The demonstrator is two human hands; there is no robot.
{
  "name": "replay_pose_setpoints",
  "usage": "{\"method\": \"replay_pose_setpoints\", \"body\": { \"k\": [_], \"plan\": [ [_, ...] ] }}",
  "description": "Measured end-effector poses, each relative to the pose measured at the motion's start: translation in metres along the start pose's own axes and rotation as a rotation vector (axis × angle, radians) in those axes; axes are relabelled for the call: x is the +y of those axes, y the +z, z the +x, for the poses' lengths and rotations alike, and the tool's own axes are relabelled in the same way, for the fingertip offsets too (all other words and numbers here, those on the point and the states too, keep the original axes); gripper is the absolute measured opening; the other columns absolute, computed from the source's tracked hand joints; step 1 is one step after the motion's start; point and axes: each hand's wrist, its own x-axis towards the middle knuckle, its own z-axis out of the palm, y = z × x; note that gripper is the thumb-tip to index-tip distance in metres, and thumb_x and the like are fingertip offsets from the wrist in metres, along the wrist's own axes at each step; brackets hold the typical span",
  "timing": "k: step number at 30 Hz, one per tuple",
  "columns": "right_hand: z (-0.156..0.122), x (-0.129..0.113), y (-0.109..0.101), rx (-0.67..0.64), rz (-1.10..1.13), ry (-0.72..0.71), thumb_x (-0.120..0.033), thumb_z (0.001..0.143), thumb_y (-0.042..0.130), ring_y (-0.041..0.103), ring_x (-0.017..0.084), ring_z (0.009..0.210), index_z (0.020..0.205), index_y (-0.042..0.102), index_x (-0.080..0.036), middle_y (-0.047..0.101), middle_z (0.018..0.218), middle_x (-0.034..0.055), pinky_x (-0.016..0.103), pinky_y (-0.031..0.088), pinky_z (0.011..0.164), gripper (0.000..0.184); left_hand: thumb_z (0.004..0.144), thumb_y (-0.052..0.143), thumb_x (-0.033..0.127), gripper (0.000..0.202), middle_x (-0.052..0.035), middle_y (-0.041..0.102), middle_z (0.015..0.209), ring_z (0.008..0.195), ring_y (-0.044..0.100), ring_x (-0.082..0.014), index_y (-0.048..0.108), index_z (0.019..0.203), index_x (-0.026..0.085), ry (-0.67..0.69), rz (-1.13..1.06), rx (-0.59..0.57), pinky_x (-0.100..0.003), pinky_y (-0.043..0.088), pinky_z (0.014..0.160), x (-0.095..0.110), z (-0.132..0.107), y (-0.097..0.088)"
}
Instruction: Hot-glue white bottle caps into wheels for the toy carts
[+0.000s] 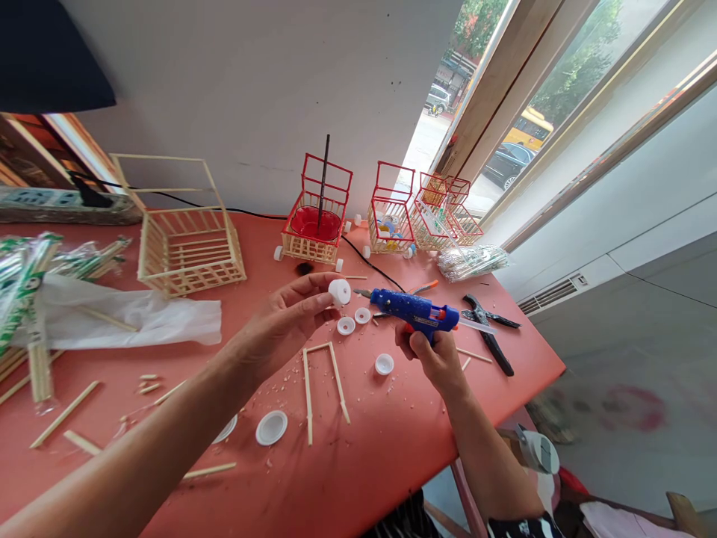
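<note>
My left hand (pixel 285 317) pinches a small white bottle cap (pixel 339 291) between thumb and fingertips, held above the red table (pixel 364 463). My right hand (pixel 434 359) grips the handle of a blue glue gun (pixel 414 310), whose nozzle points left toward the cap, a short gap away. Under the hands lie other white caps (pixel 354 320), another cap (pixel 384 364) and a U-shaped frame of wooden sticks (pixel 325 381).
Several stick carts with red frames (pixel 317 217) stand along the wall; a bare stick basket (pixel 187 243) sits at the left. Black pliers (pixel 490 336), a cable, a plastic bag (pixel 140 314), loose sticks and two larger white lids (pixel 272 427) lie about. The table's edge is at the right.
</note>
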Motion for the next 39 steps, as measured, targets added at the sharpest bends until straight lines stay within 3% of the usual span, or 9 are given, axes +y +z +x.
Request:
{"method": "replay_pose_setpoints", "body": {
  "k": [6,13,20,23,29,35,39],
  "plan": [
    [0.001,-0.005,-0.001,0.085,0.049,0.004,-0.071,0.096,0.062,0.04,0.011,0.052,0.087,0.063,-0.018,0.059,0.075,0.0035,0.028,0.032,0.048,0.054,0.078,0.09,0.033,0.029,-0.0076,0.079,0.092,0.085,0.072,-0.0185,0.083,0.099,0.015,-0.037,-0.047,0.009,-0.027,0.06,0.078,0.005,0.003,-0.002],
    [0.001,-0.004,0.0,0.054,0.025,-0.002,-0.071,0.096,0.061,0.041,0.011,0.053,0.084,0.062,-0.018,0.058,0.074,0.0031,0.029,0.034,0.05,0.054,0.087,0.082,0.039,0.026,-0.0103,0.077,0.091,0.088,0.072,-0.0219,0.083,0.098,0.015,-0.069,-0.069,-0.054,-0.03,0.061,0.079,0.001,0.0,-0.002],
    [-0.002,-0.002,0.002,-0.008,0.008,0.024,-0.074,0.094,0.06,0.042,0.012,0.053,0.085,0.064,-0.017,0.06,0.073,0.0041,0.029,0.033,0.051,0.058,0.078,0.091,0.042,0.034,-0.0079,0.077,0.092,0.081,0.07,-0.018,0.083,0.1,0.017,-0.046,0.018,-0.051,-0.027,0.059,0.075,0.001,0.001,-0.001],
    [-0.002,-0.002,0.001,0.013,0.023,0.017,-0.073,0.095,0.061,0.042,0.011,0.052,0.084,0.064,-0.017,0.061,0.073,0.0039,0.028,0.034,0.049,0.056,0.074,0.094,0.039,0.034,-0.0053,0.077,0.093,0.082,0.069,-0.0177,0.082,0.101,0.02,0.061,0.203,0.025,-0.027,0.057,0.077,0.003,0.001,0.001],
    [0.0,-0.003,0.0,0.045,0.035,-0.008,-0.069,0.097,0.062,0.04,0.01,0.051,0.084,0.063,-0.018,0.055,0.07,0.0012,0.028,0.032,0.049,0.053,0.076,0.089,0.02,0.029,-0.004,0.073,0.105,0.093,0.065,-0.0224,0.082,0.103,0.027,0.494,0.72,0.096,-0.032,0.053,0.09,0.016,-0.009,0.008],
    [-0.002,0.0,0.001,0.031,-0.001,-0.02,-0.068,0.097,0.061,0.042,0.011,0.051,0.085,0.065,-0.017,0.059,0.071,0.0026,0.028,0.032,0.05,0.053,0.072,0.087,0.011,0.035,-0.0048,0.072,0.113,0.113,0.064,-0.029,0.083,0.102,0.029,0.643,0.929,0.15,-0.033,0.047,0.107,0.021,-0.016,0.014],
    [-0.001,0.002,0.0,0.013,-0.051,-0.03,-0.07,0.098,0.059,0.042,0.011,0.051,0.085,0.066,-0.017,0.059,0.069,0.0027,0.028,0.033,0.05,0.055,0.085,0.076,0.015,0.029,-0.0085,0.073,0.114,0.113,0.068,-0.0289,0.079,0.112,0.026,0.793,1.133,0.084,-0.035,0.053,0.102,0.016,-0.017,0.01]
  ]
}}
